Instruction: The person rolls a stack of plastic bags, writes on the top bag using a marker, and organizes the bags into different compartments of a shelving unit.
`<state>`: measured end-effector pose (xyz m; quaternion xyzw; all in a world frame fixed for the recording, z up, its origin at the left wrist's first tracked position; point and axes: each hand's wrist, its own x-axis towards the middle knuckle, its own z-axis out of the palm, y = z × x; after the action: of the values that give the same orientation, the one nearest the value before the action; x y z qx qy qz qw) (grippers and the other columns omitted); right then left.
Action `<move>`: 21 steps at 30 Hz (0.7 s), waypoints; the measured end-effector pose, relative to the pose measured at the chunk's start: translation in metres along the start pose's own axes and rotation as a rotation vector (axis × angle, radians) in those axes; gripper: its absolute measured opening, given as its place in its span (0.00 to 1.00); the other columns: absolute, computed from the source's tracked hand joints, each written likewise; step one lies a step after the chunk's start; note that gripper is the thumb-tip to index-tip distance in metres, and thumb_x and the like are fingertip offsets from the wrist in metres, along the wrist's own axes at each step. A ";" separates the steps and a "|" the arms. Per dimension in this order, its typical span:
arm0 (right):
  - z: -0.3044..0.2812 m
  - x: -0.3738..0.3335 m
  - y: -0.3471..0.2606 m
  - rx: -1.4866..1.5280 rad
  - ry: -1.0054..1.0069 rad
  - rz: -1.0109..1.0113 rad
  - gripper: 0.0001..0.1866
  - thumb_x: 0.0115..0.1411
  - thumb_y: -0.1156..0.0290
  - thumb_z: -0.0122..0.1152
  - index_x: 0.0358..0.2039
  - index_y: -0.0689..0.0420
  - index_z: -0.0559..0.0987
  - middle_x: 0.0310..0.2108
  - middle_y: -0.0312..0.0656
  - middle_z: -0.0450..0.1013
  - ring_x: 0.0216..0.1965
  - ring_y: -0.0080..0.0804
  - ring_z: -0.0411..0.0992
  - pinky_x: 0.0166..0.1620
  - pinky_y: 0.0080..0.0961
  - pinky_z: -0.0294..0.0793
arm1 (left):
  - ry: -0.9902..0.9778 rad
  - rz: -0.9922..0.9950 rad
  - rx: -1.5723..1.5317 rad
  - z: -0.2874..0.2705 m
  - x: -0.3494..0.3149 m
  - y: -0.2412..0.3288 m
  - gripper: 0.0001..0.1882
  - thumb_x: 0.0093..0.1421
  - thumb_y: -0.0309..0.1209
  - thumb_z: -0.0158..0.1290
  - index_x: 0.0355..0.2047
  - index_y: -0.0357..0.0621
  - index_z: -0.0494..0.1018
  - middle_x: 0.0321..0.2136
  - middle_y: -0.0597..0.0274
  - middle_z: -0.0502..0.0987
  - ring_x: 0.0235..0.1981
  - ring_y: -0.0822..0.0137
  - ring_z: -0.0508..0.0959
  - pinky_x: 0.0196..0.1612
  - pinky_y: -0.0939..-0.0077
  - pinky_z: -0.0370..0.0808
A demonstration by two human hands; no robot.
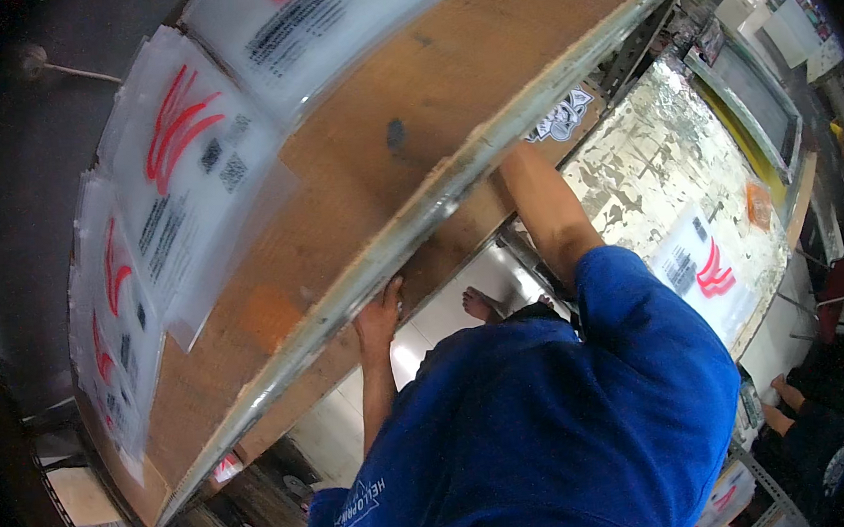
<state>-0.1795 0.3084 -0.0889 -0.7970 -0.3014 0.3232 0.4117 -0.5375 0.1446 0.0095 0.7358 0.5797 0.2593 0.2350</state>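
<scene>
Big wooden board (401,135) w/ a pale metal-looking edge strip fills the upper left and centre of view. Left hand (380,317) sits at its lower edge, fingers up against the strip and thumb side toward the board's underside; looks like a grip on the edge, though can't tell how tight. Right hand is hidden behind the board; only the right forearm (550,214) shows, reaching up to the same edge further right, so its state can't be told.

Board's long axis runs diagonal, lower left to upper right, face tilted toward the cam. On it lie clear plastic bags (187,154) w/ red swoosh prints and black text blocks, in a row along its far long side, overlapping.

Right of the arm: a worn print table (654,163) w/ one more printed bag (706,269) flat on it.
</scene>
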 end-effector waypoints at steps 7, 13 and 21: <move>-0.041 -0.102 -0.017 0.639 -0.205 -0.048 0.21 0.50 0.75 0.65 0.46 0.67 0.76 0.36 0.46 0.77 0.34 0.36 0.75 0.37 0.30 0.75 | 0.013 0.188 0.266 0.060 0.044 0.105 0.45 0.37 0.36 0.70 0.59 0.48 0.65 0.56 0.52 0.70 0.60 0.52 0.66 0.59 0.48 0.62; -0.094 -0.193 -0.004 0.885 -0.217 0.168 0.12 0.55 0.82 0.58 0.42 0.65 0.77 0.33 0.41 0.78 0.30 0.29 0.74 0.33 0.27 0.73 | 0.025 0.546 0.207 0.104 0.040 0.107 0.28 0.41 0.25 0.60 0.47 0.48 0.75 0.44 0.59 0.78 0.48 0.56 0.76 0.50 0.56 0.70; -0.150 -0.192 0.094 1.302 -0.357 0.039 0.29 0.60 0.70 0.63 0.58 0.60 0.61 0.50 0.48 0.68 0.46 0.38 0.74 0.45 0.32 0.78 | 0.023 0.615 0.051 0.072 0.044 0.188 0.11 0.48 0.26 0.57 0.34 0.42 0.79 0.29 0.57 0.81 0.29 0.56 0.81 0.34 0.65 0.75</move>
<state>-0.1623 0.0505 -0.0501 -0.3260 -0.0942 0.5730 0.7460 -0.3446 0.1434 0.0818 0.8794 0.3389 0.3119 0.1205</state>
